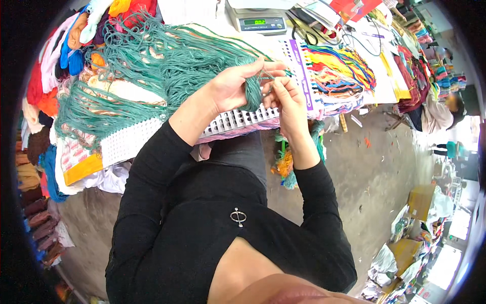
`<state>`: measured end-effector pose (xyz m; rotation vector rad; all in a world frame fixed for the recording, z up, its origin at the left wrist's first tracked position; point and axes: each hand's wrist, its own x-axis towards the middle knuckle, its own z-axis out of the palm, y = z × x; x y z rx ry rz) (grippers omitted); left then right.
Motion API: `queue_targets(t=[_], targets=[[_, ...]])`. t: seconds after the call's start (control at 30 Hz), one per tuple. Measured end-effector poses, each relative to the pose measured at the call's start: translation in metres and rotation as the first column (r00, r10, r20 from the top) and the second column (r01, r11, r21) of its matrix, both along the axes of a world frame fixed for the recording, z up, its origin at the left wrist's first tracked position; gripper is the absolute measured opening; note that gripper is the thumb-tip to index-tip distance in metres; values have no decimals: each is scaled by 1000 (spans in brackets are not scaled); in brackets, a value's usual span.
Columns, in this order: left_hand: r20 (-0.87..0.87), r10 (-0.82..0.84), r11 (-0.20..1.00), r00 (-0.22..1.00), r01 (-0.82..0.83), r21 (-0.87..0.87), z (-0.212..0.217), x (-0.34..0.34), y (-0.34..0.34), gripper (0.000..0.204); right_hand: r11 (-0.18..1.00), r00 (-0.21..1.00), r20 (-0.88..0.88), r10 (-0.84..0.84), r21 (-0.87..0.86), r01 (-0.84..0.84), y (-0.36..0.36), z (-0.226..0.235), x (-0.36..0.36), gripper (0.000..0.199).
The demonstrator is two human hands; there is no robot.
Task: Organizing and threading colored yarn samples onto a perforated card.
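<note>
Gripping tight, your left hand (234,83) is closed around a hank of teal yarn (174,63), which hangs doubled over below the fist, just above the white perforated card (234,119) at the table's near edge. Your right hand (284,93) sits just beside it, fingertips pinched on a few thin teal strands drawn from the hank (how many, you can't tell from here). More teal yarn fans out to your left across the table (387,86). Beyond your right hand lies a card of many-coloured yarn samples (336,71); scissors (304,30) and a digital scale (258,21) rest farther back.
</note>
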<state>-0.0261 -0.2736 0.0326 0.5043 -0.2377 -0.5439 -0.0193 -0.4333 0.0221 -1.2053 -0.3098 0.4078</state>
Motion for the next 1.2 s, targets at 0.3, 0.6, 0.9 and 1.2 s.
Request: queue_targets(t=[0.3,0.6,0.9,1.2], targets=[[-20,121,965,992,-113,235,6,-8,-15,48,992,996,33,-87,-93,90,2,3,-8,9],[-87,143,988,986,-137,74,5,-8,-6,47,997,995,73,-71,29,69,-4,0,-8,10],[309,368,742,877,-478,471,14,-8,-4,43,988,993,115,30,-151,-12,-18,3,-7,15],[-212,645,746,734,-543,386,-1,-26,162,23,690,966,-47,-256,690,216,-193,29,56,20]])
